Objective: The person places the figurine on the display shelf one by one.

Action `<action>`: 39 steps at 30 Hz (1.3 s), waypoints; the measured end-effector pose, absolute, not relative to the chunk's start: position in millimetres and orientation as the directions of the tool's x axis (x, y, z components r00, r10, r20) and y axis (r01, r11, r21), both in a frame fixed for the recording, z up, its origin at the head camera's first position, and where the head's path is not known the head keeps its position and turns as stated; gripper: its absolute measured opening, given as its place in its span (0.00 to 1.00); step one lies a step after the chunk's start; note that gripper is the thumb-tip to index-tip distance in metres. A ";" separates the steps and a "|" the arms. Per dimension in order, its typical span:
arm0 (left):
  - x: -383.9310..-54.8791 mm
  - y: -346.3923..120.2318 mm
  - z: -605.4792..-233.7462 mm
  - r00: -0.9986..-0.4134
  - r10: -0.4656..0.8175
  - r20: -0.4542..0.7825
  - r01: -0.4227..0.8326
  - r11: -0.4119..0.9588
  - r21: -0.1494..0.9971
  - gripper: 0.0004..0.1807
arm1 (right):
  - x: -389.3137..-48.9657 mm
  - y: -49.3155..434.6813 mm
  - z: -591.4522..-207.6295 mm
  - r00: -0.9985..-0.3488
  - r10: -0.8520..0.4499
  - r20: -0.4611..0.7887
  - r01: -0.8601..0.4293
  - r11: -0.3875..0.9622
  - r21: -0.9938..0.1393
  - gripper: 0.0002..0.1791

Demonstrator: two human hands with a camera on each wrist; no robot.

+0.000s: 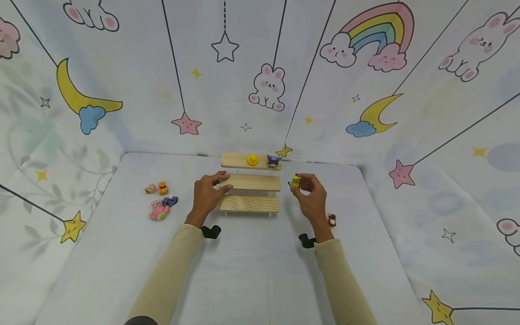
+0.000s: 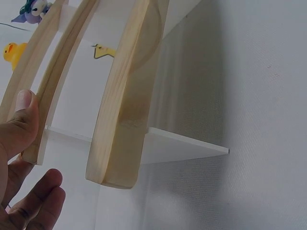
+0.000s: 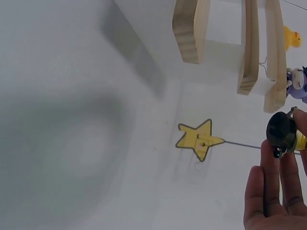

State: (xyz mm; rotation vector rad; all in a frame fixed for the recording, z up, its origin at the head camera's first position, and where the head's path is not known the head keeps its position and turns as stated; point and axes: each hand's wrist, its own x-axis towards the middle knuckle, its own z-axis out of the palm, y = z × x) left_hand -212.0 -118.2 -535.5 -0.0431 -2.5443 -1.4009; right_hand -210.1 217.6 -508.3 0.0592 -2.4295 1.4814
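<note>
A three-tier wooden shelf stand (image 1: 249,204) stands mid-table on white supports. My left hand (image 1: 207,194) grips the left end of its middle board (image 1: 252,182), with the thumb (image 2: 28,112) on the board in the left wrist view. To the right of the stand, my right hand (image 1: 313,198) pinches a small yellow figurine (image 1: 295,182) off the table. Its dark round underside (image 3: 281,132) shows in the right wrist view; the rest is partly hidden by fingers. On the top board sit a yellow duck (image 1: 253,159) and a purple-and-white figurine (image 1: 273,160).
Left of the stand lie a pink figurine (image 1: 158,211), a dark blue one (image 1: 171,201), an orange bear (image 1: 163,188) and a small tan figurine (image 1: 150,188). A brown figurine (image 1: 332,220) is beside my right wrist. A cartoon-printed backdrop (image 1: 243,99) rises behind the table.
</note>
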 end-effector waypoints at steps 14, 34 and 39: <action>-211.5 -118.1 -536.0 -0.972 -0.093 0.214 0.130 0.546 0.827 0.27 | -215.4 195.9 -503.7 -0.949 0.085 0.305 -0.233 0.464 -0.855 0.23; -212.0 -117.9 -535.2 -0.970 -0.089 0.227 0.145 0.539 0.830 0.26 | -219.4 165.5 -498.0 -0.947 0.052 0.318 -0.269 0.415 -0.869 0.22; -211.5 -117.3 -535.3 -0.971 -0.094 0.219 0.133 0.547 0.827 0.26 | -220.0 157.2 -497.6 -0.944 0.045 0.327 -0.281 0.412 -0.867 0.23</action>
